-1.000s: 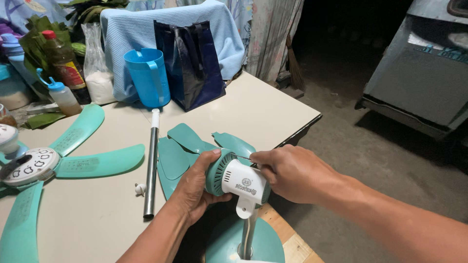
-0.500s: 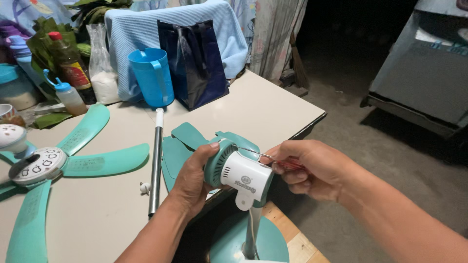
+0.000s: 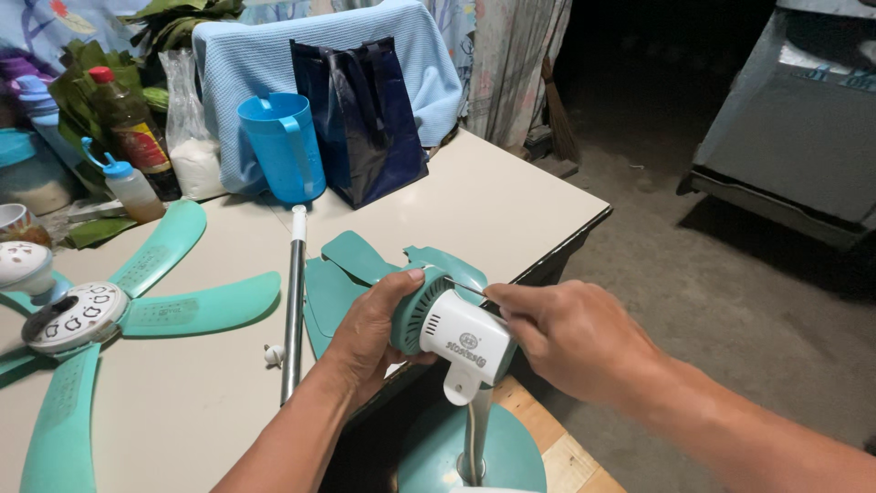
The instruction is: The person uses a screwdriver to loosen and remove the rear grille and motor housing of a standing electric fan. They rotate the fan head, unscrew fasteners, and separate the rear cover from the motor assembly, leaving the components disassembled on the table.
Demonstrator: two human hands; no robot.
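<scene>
My left hand (image 3: 370, 333) wraps around the teal vented rear of a fan motor housing (image 3: 456, 333), which has a white front part and sits on a metal pole over a teal round base (image 3: 474, 456). My right hand (image 3: 570, 338) grips a screwdriver; its thin metal shaft (image 3: 465, 288) reaches to the top of the housing, and the handle is hidden inside the fist.
On the cream table (image 3: 484, 201) lie a teal fan blade (image 3: 342, 283), a metal tube (image 3: 294, 301), a teal five-legged fan base with white control panel (image 3: 78, 315), a blue jug (image 3: 278, 146), a dark bag (image 3: 360, 114) and bottles (image 3: 128, 123). A wooden board (image 3: 557, 461) lies below.
My right hand has moved back in toward the motor housing and turned knuckles-up, hiding the red screwdriver handle seen half a second ago. My left hand keeps its hold.
</scene>
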